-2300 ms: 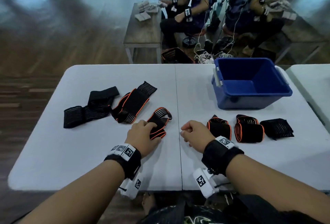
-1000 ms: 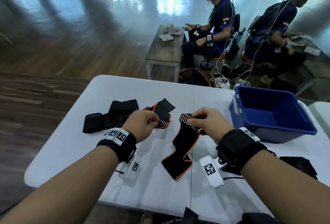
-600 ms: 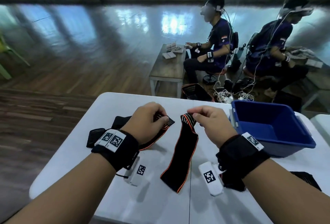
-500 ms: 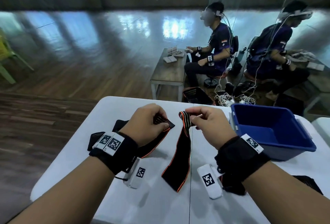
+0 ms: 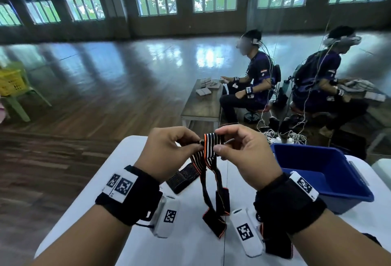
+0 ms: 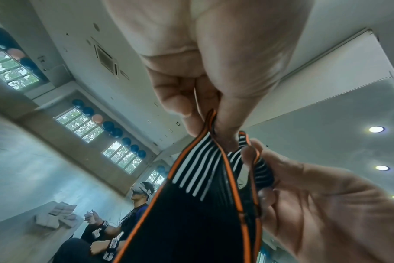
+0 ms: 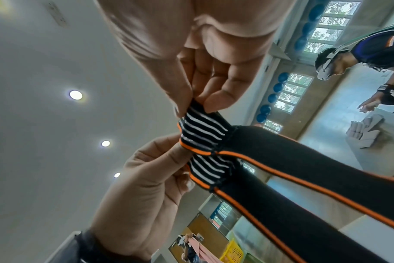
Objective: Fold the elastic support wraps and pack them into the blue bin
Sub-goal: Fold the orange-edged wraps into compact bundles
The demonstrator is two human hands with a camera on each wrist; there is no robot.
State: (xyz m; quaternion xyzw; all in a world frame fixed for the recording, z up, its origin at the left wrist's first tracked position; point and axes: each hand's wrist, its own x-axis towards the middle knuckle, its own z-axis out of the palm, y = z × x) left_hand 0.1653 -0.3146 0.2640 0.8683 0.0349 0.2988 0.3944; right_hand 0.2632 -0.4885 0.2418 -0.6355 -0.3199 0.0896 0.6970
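Both my hands are raised above the white table [image 5: 190, 244]. My left hand [image 5: 197, 143] and right hand [image 5: 218, 141] pinch the striped ends of black, orange-edged wrap [image 5: 209, 149] and hold them together. Two bands hang from the pinch down to the table [image 5: 213, 221]. The left wrist view shows my left hand [image 6: 205, 124] nipping the orange edge of the wrap [image 6: 198, 169], with my right hand [image 6: 259, 169] beside it. In the right wrist view my right hand [image 7: 191, 105] pinches the upper striped end [image 7: 205, 129] and my left hand [image 7: 184, 160] the lower one. The blue bin [image 5: 347, 202] stands at the right.
A striped black wrap [image 5: 183, 179] lies on the table under my left hand. A folded wrap [image 5: 277, 242] shows under my right wrist. Two seated people work at a wooden bench [image 5: 201, 104] beyond the table. A yellow crate [image 5: 10, 81] stands far left.
Each hand took hold of a striped wrap end on the table and lifted it. The hands have come together, so the two ends now meet. The head view tilted up.
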